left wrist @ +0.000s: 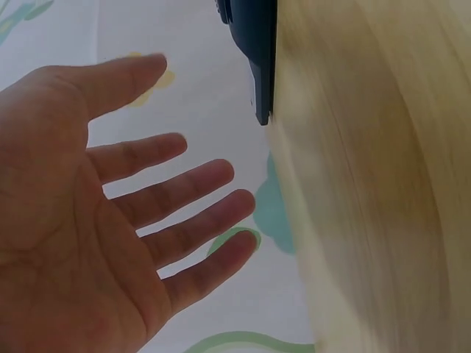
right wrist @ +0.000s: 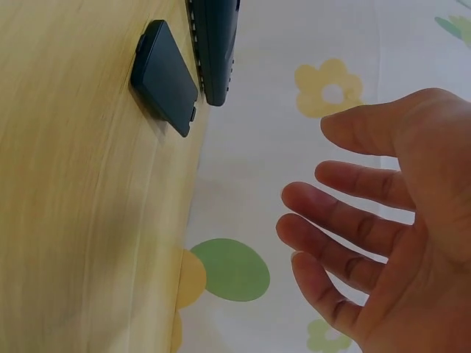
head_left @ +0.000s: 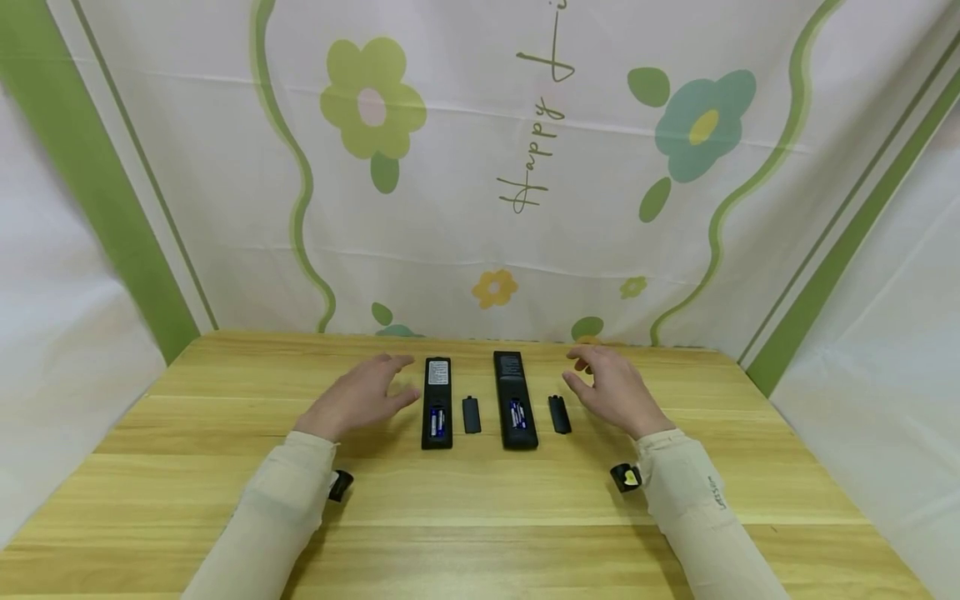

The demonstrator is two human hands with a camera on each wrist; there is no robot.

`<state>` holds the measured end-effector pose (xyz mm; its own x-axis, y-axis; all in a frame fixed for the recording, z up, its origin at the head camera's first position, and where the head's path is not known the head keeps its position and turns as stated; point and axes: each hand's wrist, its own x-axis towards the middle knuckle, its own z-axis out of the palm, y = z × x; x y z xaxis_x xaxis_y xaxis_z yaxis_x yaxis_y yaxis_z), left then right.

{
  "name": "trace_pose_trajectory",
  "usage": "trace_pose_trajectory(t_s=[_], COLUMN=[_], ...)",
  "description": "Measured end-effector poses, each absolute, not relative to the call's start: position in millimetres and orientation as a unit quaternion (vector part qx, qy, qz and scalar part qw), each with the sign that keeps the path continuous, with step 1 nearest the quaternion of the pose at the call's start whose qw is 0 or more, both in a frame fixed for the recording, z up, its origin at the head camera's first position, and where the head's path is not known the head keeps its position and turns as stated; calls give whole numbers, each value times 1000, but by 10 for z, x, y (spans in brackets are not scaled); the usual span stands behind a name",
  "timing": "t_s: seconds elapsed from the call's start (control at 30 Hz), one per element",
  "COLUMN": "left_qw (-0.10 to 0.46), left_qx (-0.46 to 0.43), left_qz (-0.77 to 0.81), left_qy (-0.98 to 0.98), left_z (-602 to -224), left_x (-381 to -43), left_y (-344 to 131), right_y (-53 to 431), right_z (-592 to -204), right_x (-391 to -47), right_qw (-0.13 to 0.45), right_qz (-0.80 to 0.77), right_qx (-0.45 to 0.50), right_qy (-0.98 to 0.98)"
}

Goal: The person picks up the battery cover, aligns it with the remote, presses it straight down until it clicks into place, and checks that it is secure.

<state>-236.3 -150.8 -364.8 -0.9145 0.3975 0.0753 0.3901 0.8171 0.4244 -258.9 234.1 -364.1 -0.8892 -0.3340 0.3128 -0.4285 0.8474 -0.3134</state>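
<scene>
Two black remote controls lie back side up in the middle of the table, their battery compartments uncovered with blue-and-silver batteries inside. The left remote point(head_left: 438, 392) has a white label; the right remote point(head_left: 513, 387) is a little longer. Beside each, on its right, lies a black battery cover: one cover point(head_left: 471, 415) between the remotes, another cover point(head_left: 559, 414) near the right hand. My left hand point(head_left: 363, 396) hovers left of the left remote, fingers spread and holding nothing. On the other side, my right hand point(head_left: 615, 390) hangs with relaxed fingers beside the right cover, nothing in it.
The wooden table point(head_left: 480, 525) ends at a white cloth backdrop point(head_left: 450, 217) with printed flowers, and white cloth also hangs at both sides. A small black wrist piece point(head_left: 341, 485) shows at the left sleeve, another wrist piece point(head_left: 626, 477) at the right.
</scene>
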Motion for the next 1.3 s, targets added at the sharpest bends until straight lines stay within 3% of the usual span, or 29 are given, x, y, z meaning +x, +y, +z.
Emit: trace_pose_trajectory(t_s=[0.57, 1.3], left_qw=[139, 163], left_qx=[215, 202], left_qz=[244, 248], left_qy=[935, 933], left_z=[-3692, -3725], left_x=[-2298, -2299], left_y=[-1407, -1378], right_y=[2267, 2170], right_z=[-3614, -3674], right_x=[-2540, -2507], right_qw=[94, 71], right_qz=[192, 192], right_qx=[210, 225], right_qy=[-954, -953])
